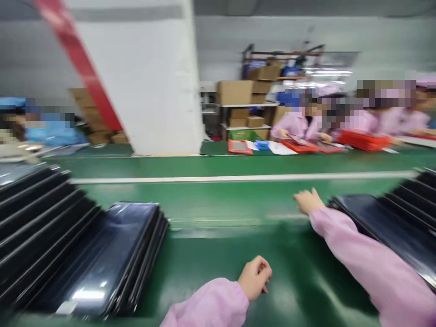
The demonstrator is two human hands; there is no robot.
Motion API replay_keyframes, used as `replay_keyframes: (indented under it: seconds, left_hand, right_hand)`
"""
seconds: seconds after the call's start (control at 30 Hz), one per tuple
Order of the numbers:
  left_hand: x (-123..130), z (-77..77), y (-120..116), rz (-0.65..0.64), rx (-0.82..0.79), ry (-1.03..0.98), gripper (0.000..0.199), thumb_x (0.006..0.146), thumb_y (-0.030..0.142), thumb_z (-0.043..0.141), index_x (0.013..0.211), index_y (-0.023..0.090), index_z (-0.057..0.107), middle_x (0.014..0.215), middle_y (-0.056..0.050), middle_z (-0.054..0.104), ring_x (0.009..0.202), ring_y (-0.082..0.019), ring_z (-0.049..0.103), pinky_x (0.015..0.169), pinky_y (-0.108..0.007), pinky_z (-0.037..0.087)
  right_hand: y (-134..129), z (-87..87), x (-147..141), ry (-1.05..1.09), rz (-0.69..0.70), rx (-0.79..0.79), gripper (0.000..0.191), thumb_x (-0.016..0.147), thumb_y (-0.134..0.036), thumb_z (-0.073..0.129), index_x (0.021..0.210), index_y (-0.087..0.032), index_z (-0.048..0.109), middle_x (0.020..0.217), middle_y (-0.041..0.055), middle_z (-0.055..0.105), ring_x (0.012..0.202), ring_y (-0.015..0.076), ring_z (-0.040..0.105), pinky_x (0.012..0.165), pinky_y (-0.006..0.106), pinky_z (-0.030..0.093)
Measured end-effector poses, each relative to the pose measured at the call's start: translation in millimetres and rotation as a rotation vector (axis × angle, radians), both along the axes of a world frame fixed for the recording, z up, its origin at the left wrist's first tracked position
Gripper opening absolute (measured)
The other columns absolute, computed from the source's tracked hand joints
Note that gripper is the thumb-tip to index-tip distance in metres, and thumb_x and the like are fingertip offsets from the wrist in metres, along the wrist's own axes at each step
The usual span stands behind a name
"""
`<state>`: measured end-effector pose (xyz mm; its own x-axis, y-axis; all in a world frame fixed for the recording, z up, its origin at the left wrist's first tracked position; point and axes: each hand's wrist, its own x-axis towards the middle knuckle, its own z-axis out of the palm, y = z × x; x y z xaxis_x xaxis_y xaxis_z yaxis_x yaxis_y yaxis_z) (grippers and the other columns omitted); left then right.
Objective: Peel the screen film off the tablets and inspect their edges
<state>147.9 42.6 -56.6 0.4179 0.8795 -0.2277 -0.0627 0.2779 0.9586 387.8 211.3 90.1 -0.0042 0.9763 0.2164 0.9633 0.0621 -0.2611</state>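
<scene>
My left hand (255,278) is over the near part of the green work surface (211,254), its fingers curled in and nothing showing in them. Farther forward and to the right, my right hand (309,200) reaches out with thumb and fingers apart, holding nothing. It is just left of a stack of dark, flat, glossy panels (361,206). On the left lies another pile of similar black panels (102,254), apart from both hands. Pink sleeves cover both my arms.
Taller leaning rows of panels (37,227) rise at the far left. A white strip (238,179) crosses the green bench. Beyond are a white pillar (163,81), cardboard boxes (235,93), red trays (364,140) and several people in pink, with a person in blue (54,129) at left.
</scene>
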Motion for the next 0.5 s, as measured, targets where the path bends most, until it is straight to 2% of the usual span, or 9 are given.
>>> replay_keyframes:
  seconds: [0.07, 0.13, 0.2, 0.23, 0.3, 0.37, 0.43, 0.47, 0.5]
  left_hand:
    - [-10.6, 4.5, 5.3, 0.160, -0.016, -0.022, 0.019, 0.077, 0.036, 0.059, 0.078, 0.019, 0.051, 0.067, 0.002, 0.048, 0.060, -0.012, 0.049, 0.043, -0.020, 0.042]
    - [-35.0, 11.7, -1.1, 0.343, 0.029, 0.013, 0.009, 0.079, 0.027, 0.056, 0.081, 0.019, 0.053, 0.070, 0.001, 0.049, 0.064, -0.013, 0.050, 0.049, -0.022, 0.045]
    - [-70.2, 21.0, -20.3, 0.545, 0.211, 0.116, 0.004, 0.082, 0.019, 0.054, 0.084, 0.018, 0.057, 0.080, -0.003, 0.058, 0.076, -0.016, 0.057, 0.063, -0.025, 0.049]
    - [-90.3, 26.4, -33.1, 0.638, 0.332, 0.174, 0.007, 0.085, 0.017, 0.052, 0.086, 0.018, 0.059, 0.086, -0.005, 0.061, 0.082, -0.017, 0.060, 0.070, -0.028, 0.050]
    - [-131.9, 38.7, -60.4, 0.871, 0.630, 0.256, 0.010, 0.088, 0.016, 0.051, 0.089, 0.019, 0.060, 0.093, -0.008, 0.062, 0.088, -0.019, 0.061, 0.074, -0.029, 0.050]
    - [-172.1, 52.2, -84.4, 1.283, 0.821, 0.364, 0.012, 0.086, 0.014, 0.056, 0.095, 0.021, 0.059, 0.106, -0.007, 0.058, 0.101, -0.020, 0.059, 0.088, -0.032, 0.048]
    - [-208.7, 66.3, -101.1, 1.828, 0.894, 0.357, 0.022, 0.080, 0.019, 0.067, 0.098, 0.023, 0.055, 0.118, -0.007, 0.052, 0.113, -0.020, 0.054, 0.101, -0.036, 0.042]
    - [-225.1, 73.1, -106.4, 2.000, 0.828, 0.321, 0.036, 0.075, 0.021, 0.073, 0.104, 0.023, 0.052, 0.128, -0.007, 0.048, 0.127, -0.023, 0.046, 0.110, -0.039, 0.036]
    - [-239.8, 79.6, -109.6, 2.070, 0.699, 0.247, 0.049, 0.071, 0.024, 0.077, 0.112, 0.024, 0.049, 0.137, -0.008, 0.042, 0.137, -0.024, 0.038, 0.114, -0.041, 0.031]
  right_hand:
    - [12.4, -23.6, -32.5, 0.014, 0.152, -0.079, 0.021, 0.097, -0.034, 0.061, 0.109, -0.018, 0.066, 0.112, 0.0073, 0.068, 0.097, 0.0188, 0.066, 0.088, 0.041, 0.056]
    - [17.9, -53.7, -72.7, 0.051, 0.283, -0.129, 0.020, 0.089, -0.032, 0.069, 0.101, -0.015, 0.070, 0.104, 0.0098, 0.071, 0.096, 0.0231, 0.069, 0.093, 0.047, 0.054]
    - [16.6, -84.0, -121.9, 0.128, 0.402, -0.156, 0.027, 0.083, -0.032, 0.072, 0.105, -0.016, 0.072, 0.111, 0.0168, 0.070, 0.104, 0.0300, 0.068, 0.100, 0.050, 0.051]
    - [14.3, -97.0, -149.9, 0.178, 0.450, -0.160, 0.030, 0.085, -0.034, 0.070, 0.109, -0.017, 0.072, 0.117, 0.0181, 0.068, 0.111, 0.0318, 0.066, 0.104, 0.052, 0.048]
    - [8.3, -115.1, -211.9, 0.298, 0.544, -0.184, 0.038, 0.088, -0.039, 0.067, 0.118, -0.017, 0.068, 0.127, 0.0170, 0.064, 0.120, 0.0318, 0.061, 0.108, 0.053, 0.044]
    - [2.1, -120.6, -278.2, 0.435, 0.631, -0.226, 0.040, 0.095, -0.040, 0.061, 0.127, -0.016, 0.061, 0.129, 0.0130, 0.063, 0.119, 0.0275, 0.061, 0.105, 0.053, 0.046]
    - [-3.1, -114.3, -342.8, 0.578, 0.716, -0.287, 0.036, 0.098, -0.040, 0.057, 0.126, -0.017, 0.060, 0.126, 0.0108, 0.064, 0.111, 0.0238, 0.064, 0.097, 0.048, 0.052]
    - [-5.1, -107.9, -372.4, 0.646, 0.755, -0.311, 0.035, 0.099, -0.040, 0.056, 0.126, -0.018, 0.060, 0.126, 0.0106, 0.064, 0.110, 0.0233, 0.064, 0.095, 0.047, 0.053]
    - [-6.6, -100.3, -399.2, 0.710, 0.792, -0.329, 0.036, 0.099, -0.040, 0.055, 0.128, -0.018, 0.059, 0.129, 0.0107, 0.062, 0.112, 0.0236, 0.064, 0.096, 0.047, 0.052]
